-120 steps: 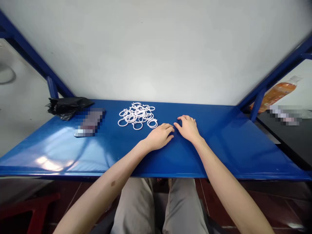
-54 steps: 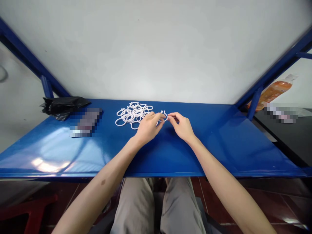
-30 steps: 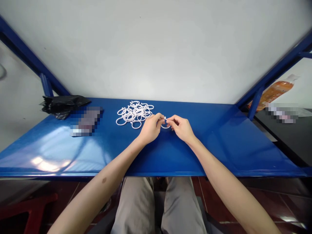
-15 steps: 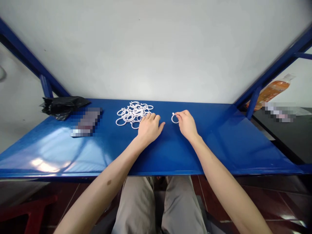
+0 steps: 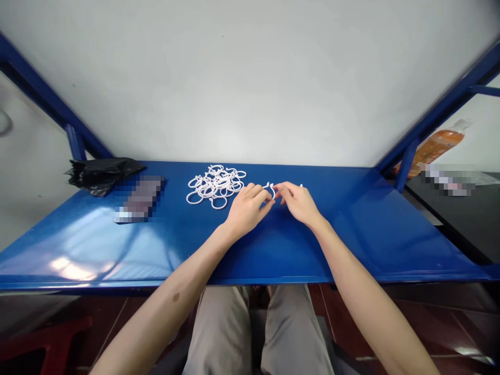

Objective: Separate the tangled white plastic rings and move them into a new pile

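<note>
Much blue tabletop (image 5: 371, 224) stretches to the right of the right hand (image 5: 301, 202); its front edge (image 5: 269, 280) runs well below the left hand (image 5: 248, 207), and a pale wall (image 5: 242, 83) rises beyond both. The left hand pinches a slim white ring (image 5: 274, 193) with small knobbed ends; the right hand's bent fingers meet it (whether they grip, one cannot tell). Similar rings (image 5: 213, 188) lie heaped, overlapping, left of the left hand.

A white ring (image 5: 274, 193) is held near heaped rings (image 5: 214, 186).
</note>
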### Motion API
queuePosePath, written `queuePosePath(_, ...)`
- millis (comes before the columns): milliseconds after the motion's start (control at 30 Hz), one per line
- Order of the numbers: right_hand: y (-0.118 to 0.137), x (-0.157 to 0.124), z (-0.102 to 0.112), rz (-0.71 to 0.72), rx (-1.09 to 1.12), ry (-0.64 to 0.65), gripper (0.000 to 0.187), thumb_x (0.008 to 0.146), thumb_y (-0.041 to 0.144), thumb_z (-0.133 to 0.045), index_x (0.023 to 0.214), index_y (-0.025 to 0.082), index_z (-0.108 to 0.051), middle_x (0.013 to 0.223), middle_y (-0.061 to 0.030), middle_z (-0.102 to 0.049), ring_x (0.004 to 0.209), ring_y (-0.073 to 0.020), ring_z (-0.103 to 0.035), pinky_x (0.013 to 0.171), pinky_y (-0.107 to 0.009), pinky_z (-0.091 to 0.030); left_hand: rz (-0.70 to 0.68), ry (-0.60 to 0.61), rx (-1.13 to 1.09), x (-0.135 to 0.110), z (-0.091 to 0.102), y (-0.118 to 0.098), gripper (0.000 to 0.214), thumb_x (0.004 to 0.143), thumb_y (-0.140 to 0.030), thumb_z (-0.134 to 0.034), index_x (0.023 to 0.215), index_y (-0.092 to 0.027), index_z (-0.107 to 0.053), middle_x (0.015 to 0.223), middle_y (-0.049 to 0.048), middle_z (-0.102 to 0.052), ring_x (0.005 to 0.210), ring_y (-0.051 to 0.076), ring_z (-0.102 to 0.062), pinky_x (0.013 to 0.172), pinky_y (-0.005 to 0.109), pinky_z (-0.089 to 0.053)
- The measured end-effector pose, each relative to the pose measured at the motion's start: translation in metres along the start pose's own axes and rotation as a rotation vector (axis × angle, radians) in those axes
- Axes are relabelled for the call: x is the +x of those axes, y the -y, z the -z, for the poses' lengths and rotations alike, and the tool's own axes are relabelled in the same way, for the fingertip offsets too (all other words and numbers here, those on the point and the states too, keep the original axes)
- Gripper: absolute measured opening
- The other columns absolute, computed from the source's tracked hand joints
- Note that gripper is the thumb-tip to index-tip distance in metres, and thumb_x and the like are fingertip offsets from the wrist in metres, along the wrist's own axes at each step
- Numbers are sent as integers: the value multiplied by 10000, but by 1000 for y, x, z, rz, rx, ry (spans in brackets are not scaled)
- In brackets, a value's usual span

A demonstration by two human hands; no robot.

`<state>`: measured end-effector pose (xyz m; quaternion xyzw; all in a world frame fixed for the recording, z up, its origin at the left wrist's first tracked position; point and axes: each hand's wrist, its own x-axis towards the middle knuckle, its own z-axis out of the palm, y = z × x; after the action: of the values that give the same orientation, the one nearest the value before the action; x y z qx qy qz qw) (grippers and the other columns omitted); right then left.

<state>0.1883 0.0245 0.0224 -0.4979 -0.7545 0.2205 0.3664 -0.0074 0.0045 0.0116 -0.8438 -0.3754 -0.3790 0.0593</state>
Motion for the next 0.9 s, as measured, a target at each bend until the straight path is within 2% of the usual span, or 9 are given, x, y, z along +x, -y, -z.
queuePosePath(67, 8, -3, -8, 10, 107, 86, 403, 1018, 528, -450, 905, 222, -687, 717, 7, -664, 630, -155, -600, 637, -279, -458, -21, -10, 17, -1, -2, 2, 200, 1021, -301, -530, 877, -198, -625, 832, 35, -623, 798, 188, -519, 758, 330, -434)
queuePosePath(200, 9, -6, -16, -1, 147, 31, 356, 995, 492, -515, 801, 220, -637, 679, 22, -640, 606, -142, -576, 609, -272, -425, -20, 0, -32, -3, -5, 3, 154, 1008, -291, -556, 911, -199, -633, 872, 38, -624, 828, 184, -550, 767, 324, -457)
queuePosePath(267, 6, -5, -16, 6, 132, -4, 339, 995, 470, -522, 812, 221, -661, 697, 16, -662, 605, -143, -581, 618, -278, -430, 53, -44, -89, -2, -4, 2, 119, 1006, -269, -549, 945, -199, -623, 926, 44, -628, 860, 175, -581, 781, 309, -478)
queuePosePath(367, 4, -4, -15, 48, 119, -24, 289, 973, 443, -564, 847, 228, -708, 775, -1, -717, 630, -153, -611, 658, -295, -458, 235, -99, -174, 1, -2, 2, 63, 983, -249, -570, 993, -203, -612, 978, 45, -651, 857, 158, -622, 762, 284, -495)
queuePosePath(433, 3, -4, -15, 45, 164, -27, 232, 940, 433, -613, 909, 233, -727, 825, -8, -738, 638, -158, -625, 668, -306, -476, 322, -61, -261, 3, 0, 3, 47, 969, -236, -579, 977, -206, -615, 939, 30, -684, 805, 148, -637, 736, 273, -498)
queuePosePath(533, 3, -5, -17, -12, 276, -68, 226, 875, 428, -700, 990, 234, -710, 792, 1, -734, 640, -164, -637, 657, -308, -484, 413, 11, -431, 5, 0, 6, 67, 969, -228, -560, 936, -212, -616, 829, -1, -712, 727, 135, -646, 713, 261, -498)
queuePosePath(633, 2, -5, -19, -39, 315, -129, 242, 838, 455, -743, 893, 226, -686, 795, -8, -740, 707, -177, -660, 666, -306, -477, 496, 40, -597, 5, -1, 9, 74, 962, -252, -554, 946, -212, -614, 774, -8, -713, 706, 136, -659, 705, 260, -503)
queuePosePath(733, 1, -6, -20, -16, 295, -121, 274, 840, 487, -735, 816, 221, -676, 792, -14, -738, 712, -175, -647, 667, -307, -465, 557, 97, -750, 4, -3, 12, 101, 948, -282, -556, 960, -205, -621, 761, -2, -708, 674, 138, -649, 665, 261, -506)
queuePosePath(900, 6, -9, -19, 62, 214, -70, 302, 877, 505, -693, 773, 221, -676, 756, -8, -725, 667, -164, -615, 653, -302, -454, 546, 111, -757, -2, -1, 10, 72, 929, -238, -540, 891, -206, -593, 730, -15, -676, 605, 118, -606, 620, 251, -480)
